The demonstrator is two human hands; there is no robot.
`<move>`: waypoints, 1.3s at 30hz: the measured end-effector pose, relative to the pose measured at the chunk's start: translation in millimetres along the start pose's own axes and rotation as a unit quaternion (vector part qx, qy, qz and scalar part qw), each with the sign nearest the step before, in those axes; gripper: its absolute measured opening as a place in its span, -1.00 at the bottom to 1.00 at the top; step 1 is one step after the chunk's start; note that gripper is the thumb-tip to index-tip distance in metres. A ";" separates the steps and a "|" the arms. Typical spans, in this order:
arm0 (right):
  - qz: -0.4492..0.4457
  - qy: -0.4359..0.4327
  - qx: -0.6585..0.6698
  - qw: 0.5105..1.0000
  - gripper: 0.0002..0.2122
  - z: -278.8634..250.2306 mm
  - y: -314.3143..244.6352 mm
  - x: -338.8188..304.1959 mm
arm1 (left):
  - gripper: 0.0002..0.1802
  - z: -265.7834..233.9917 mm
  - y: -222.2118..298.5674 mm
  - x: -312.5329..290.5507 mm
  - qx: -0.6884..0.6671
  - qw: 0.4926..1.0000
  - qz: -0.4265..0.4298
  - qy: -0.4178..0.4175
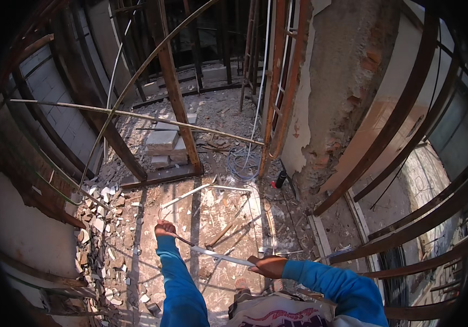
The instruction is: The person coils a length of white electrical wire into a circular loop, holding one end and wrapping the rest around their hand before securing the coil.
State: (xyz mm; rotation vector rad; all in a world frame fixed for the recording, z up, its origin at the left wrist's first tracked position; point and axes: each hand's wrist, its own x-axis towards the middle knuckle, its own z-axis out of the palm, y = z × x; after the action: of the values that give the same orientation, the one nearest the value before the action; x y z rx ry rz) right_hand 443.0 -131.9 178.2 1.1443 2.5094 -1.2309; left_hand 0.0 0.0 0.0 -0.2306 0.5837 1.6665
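Currently both hands grip one thin metal rod: left hand (pixel 164 229) closed on its far end, right hand (pixel 267 266) closed near the other, rod (pixel 215 254) spanning between them above the rubble-strewn floor (pixel 136 229). Risk: rod whips loose or footing slips on debris (pixel 100 218).

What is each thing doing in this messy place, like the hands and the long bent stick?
Left hand: shut on one end of the bent pipe.
Right hand: shut on the other end.
Bent pipe: held above the floor, curved.
Ladder: upright against the wall.
Cable: coiled on the floor.
Blocks: stacked.
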 end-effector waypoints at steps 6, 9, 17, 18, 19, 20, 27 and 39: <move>-0.061 -0.027 -0.145 0.987 -0.71 -55.4 -25.5 -9.8 | -0.63 -22.8 74.8 3.5 -0.020 0.996 0.069 0.043; -0.151 0.027 -0.158 0.976 -0.70 -60.8 -38.3 -32.9 | -0.59 -66.1 172.9 -8.7 -0.049 0.987 0.135 0.068; -0.096 0.037 -0.189 0.977 -0.70 -72.8 -14.6 1.6 | -0.61 -73.1 131.5 -69.7 0.022 0.927 0.310 0.210; -0.149 0.090 -0.186 0.967 -0.69 -67.3 -7.5 8.3 | -0.60 -63.2 120.3 -92.3 -0.037 0.931 0.289 0.218; -0.063 0.017 -0.171 0.983 -0.71 -67.9 -3.2 21.5 | -0.60 -52.3 108.0 -113.0 -0.097 0.932 0.267 0.227; -0.094 -0.003 -0.172 0.981 -0.71 -70.5 -23.6 28.5 | -0.60 -78.8 140.8 -131.1 -0.067 0.929 0.309 0.191; -0.168 -0.004 -0.177 0.970 -0.71 -71.3 -110.8 0.0 | -0.76 -119.2 245.8 -156.4 0.041 0.868 0.426 0.252; -0.087 0.295 -0.501 0.809 -0.80 -239.6 38.4 -133.6 | -0.63 -237.4 318.7 -415.1 0.362 0.784 0.490 0.122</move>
State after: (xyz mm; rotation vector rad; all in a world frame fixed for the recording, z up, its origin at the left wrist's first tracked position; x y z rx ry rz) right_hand 613.0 -21.7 367.1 1.0445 2.9861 0.6219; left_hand -271.3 -501.7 69.9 0.5337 1.7010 2.2315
